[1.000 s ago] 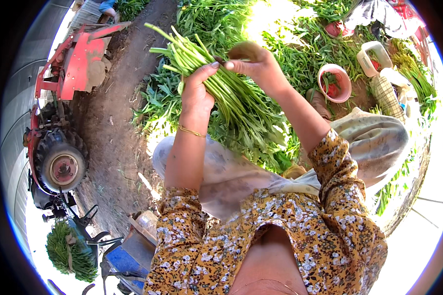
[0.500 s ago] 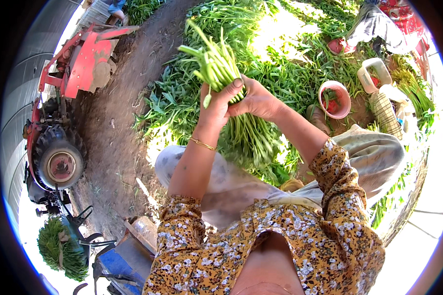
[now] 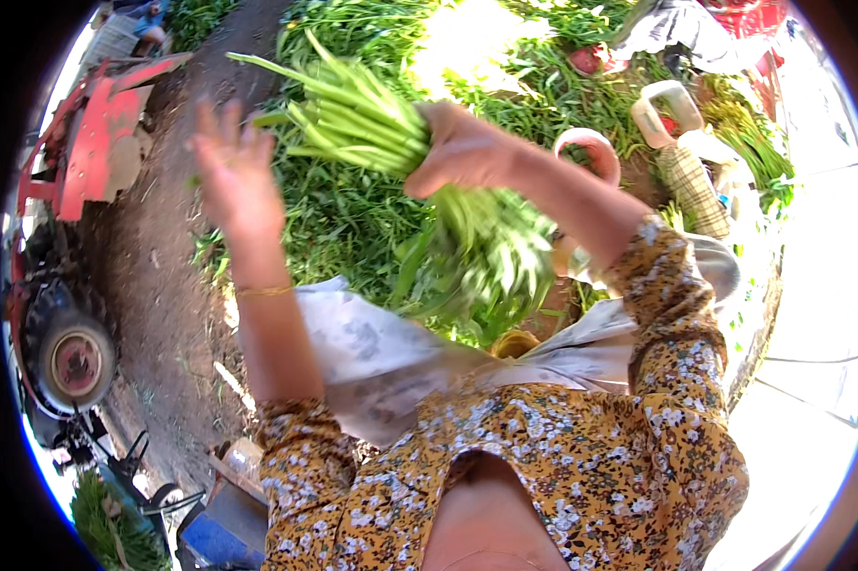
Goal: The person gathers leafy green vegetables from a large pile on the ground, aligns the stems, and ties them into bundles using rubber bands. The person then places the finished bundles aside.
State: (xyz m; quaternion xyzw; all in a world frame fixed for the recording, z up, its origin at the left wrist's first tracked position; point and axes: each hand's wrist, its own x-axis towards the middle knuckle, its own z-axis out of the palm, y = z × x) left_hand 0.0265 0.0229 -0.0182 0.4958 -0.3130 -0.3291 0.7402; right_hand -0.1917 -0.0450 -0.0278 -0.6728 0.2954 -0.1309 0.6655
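My right hand (image 3: 467, 152) is wrapped round a bunch of leafy green stems (image 3: 367, 119). The pale stem ends fan out to the upper left, and the leafy tops hang down below my fist, blurred by movement. To the left of the stem ends, my left hand (image 3: 234, 176) is raised with its fingers spread and nothing in it, a little smeared by motion. A thin gold bangle (image 3: 264, 290) circles that wrist. Under the bunch lies a wide heap of cut greens (image 3: 343, 228) on the ground, in front of my knees.
A pink bucket (image 3: 589, 152), partly behind my right forearm, stands near a cut-open white jug (image 3: 667, 109). At the left are a red machine with a black wheel (image 3: 72, 362) and a dirt path (image 3: 153, 276). Another person (image 3: 148, 24) shows at the top left. A tied green bundle (image 3: 115, 519) lies lower left.
My left hand has let go of the bunch and swung out to the left, opening. My right hand keeps the bunch, its stem ends now tipped further left. The whole view has shifted.
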